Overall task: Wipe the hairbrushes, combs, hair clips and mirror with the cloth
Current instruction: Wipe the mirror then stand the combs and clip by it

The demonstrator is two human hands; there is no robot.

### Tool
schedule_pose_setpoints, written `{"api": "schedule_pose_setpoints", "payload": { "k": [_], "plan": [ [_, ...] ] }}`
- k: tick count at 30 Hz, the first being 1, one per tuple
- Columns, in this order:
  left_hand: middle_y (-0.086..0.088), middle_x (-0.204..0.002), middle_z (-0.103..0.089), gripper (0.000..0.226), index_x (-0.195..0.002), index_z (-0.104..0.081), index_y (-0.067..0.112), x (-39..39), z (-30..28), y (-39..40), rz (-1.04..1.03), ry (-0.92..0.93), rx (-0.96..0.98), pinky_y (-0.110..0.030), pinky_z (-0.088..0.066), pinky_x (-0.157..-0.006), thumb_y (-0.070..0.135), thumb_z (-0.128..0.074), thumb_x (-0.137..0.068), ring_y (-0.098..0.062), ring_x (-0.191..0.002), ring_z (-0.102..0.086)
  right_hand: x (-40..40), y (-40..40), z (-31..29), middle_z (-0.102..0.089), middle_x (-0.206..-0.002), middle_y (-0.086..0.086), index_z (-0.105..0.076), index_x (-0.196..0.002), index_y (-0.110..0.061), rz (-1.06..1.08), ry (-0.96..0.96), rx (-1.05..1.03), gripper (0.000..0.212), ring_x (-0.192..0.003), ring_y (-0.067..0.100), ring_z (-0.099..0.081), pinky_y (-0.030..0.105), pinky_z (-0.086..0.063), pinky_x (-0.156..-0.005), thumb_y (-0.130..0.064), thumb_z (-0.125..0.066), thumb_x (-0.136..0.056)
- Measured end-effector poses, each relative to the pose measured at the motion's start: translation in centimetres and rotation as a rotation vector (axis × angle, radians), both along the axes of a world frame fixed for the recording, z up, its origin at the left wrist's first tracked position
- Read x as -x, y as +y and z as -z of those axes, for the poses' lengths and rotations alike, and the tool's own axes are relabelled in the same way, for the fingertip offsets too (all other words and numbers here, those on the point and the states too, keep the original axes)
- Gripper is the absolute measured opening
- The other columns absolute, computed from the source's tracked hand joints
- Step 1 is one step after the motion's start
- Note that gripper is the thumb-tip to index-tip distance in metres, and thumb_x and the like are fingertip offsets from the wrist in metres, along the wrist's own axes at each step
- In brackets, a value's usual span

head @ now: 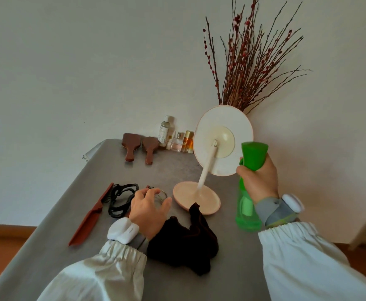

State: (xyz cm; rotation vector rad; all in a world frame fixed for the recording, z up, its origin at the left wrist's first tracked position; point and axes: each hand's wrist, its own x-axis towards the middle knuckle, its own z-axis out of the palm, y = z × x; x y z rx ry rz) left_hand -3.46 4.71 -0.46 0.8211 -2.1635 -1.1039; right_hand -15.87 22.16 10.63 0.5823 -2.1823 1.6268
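Toward the desk's left edge lies a reddish-brown comb, with a black hair clip just beside it. Two wooden hairbrushes lean at the far edge near some bottles. The left hand curls round a clear hair clip. A dark cloth sits crumpled beside that wrist, touching the mirror's pink base. The right hand grips a green spray bottle raised near the mirror's back.

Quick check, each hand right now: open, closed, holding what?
Left hand: fingers curled over a small clear glass item, apparently gripping it.
Right hand: holding the green plastic spray bottle.
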Motion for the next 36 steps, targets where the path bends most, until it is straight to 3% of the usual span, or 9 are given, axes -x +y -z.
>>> {"api": "schedule_pose_setpoints", "payload": {
  "k": [5,9,12,14,18,23,28,32,36],
  "plan": [
    [-0.005,-0.140,-0.042,0.093,-0.131,-0.051,0.022,-0.4,0.4,-0.6,0.113,-0.025,0.008,-0.039,-0.036,-0.105,0.072,-0.027,-0.056,-0.023,-0.131,-0.036,0.6,1.2,1.3,-0.065,-0.083,0.009,-0.061,-0.090,-0.011,0.024,-0.049,-0.071,0.019,-0.077,0.028,-0.060,0.034,-0.047,-0.072,-0.009,-0.069,-0.073],
    [-0.004,-0.140,-0.043,0.094,-0.131,-0.051,0.022,-0.3,0.7,-0.7,0.088,-0.023,0.048,-0.038,-0.035,-0.105,0.071,-0.024,-0.056,-0.023,-0.131,-0.036,0.8,1.8,0.4,-0.066,-0.083,0.010,-0.063,-0.092,-0.009,-0.023,-0.052,-0.034,0.021,-0.076,0.027,-0.059,0.035,-0.048,-0.072,-0.003,-0.068,-0.072],
    [-0.004,-0.138,-0.045,0.090,-0.129,-0.053,0.021,-0.3,0.7,-0.7,0.084,0.010,0.099,-0.038,-0.035,-0.105,0.070,-0.024,-0.059,-0.023,-0.130,-0.037,0.4,2.5,0.2,-0.060,-0.070,0.011,-0.060,-0.077,-0.005,-0.084,-0.126,-0.249,0.011,-0.065,0.023,-0.053,0.030,-0.039,-0.062,-0.003,-0.070,-0.071],
    [-0.004,-0.136,-0.046,0.088,-0.127,-0.055,0.021,-0.3,0.5,-0.3,0.092,0.033,0.133,-0.035,-0.034,-0.104,0.069,-0.025,-0.060,-0.022,-0.128,-0.038,-0.2,3.1,0.4,-0.051,-0.063,0.009,-0.053,-0.066,-0.009,-0.167,-0.246,-0.402,0.020,-0.060,0.020,-0.047,0.029,-0.033,-0.059,-0.003,-0.071,-0.070],
    [-0.008,-0.125,-0.054,0.088,-0.117,-0.064,0.014,-0.2,0.1,1.2,0.009,0.104,0.203,-0.019,-0.026,-0.092,0.067,-0.026,-0.059,-0.024,-0.122,-0.043,-0.6,4.2,1.3,-0.069,-0.078,0.010,-0.066,-0.077,-0.005,-0.242,-0.342,-0.567,0.023,-0.074,0.027,-0.063,0.030,-0.042,-0.067,-0.016,-0.076,-0.059],
    [-0.004,-0.121,-0.059,0.088,-0.116,-0.064,0.015,-0.2,0.2,0.9,0.066,0.091,0.226,-0.018,-0.029,-0.090,0.068,-0.024,-0.058,-0.021,-0.118,-0.048,-0.5,4.3,1.4,-0.049,-0.058,0.006,-0.050,-0.059,-0.011,-0.182,-0.328,-0.523,0.023,-0.056,0.019,-0.046,0.027,-0.031,-0.056,-0.016,-0.073,-0.056],
    [0.002,-0.106,-0.063,0.073,-0.106,-0.067,0.016,0.1,0.9,0.9,0.159,0.122,0.335,-0.016,-0.031,-0.086,0.066,-0.032,-0.067,-0.016,-0.106,-0.054,-0.4,4.1,0.1,-0.067,-0.080,0.010,-0.067,-0.078,-0.013,-0.174,-0.151,-0.084,0.014,-0.072,0.023,-0.060,0.032,-0.047,-0.070,-0.003,-0.074,-0.071],
    [0.012,-0.090,-0.064,0.068,-0.104,-0.067,0.022,0.1,1.1,1.1,0.209,0.106,0.376,-0.004,-0.032,-0.072,0.068,-0.033,-0.067,-0.007,-0.092,-0.057,-0.3,3.5,-1.4,-0.060,-0.064,0.002,-0.059,-0.066,-0.019,-0.126,-0.029,0.089,0.025,-0.061,0.018,-0.054,0.026,-0.043,-0.062,0.000,-0.071,-0.076],
    [0.016,-0.081,-0.065,0.068,-0.105,-0.066,0.029,-0.3,0.8,1.7,0.285,0.039,0.511,-0.025,-0.045,-0.087,0.074,-0.032,-0.066,-0.002,-0.082,-0.061,0.2,3.5,-2.1,-0.060,-0.064,0.001,-0.059,-0.066,-0.019,-0.100,-0.008,0.107,0.023,-0.060,0.017,-0.056,0.026,-0.044,-0.060,-0.005,-0.074,-0.075]
  ]
}}
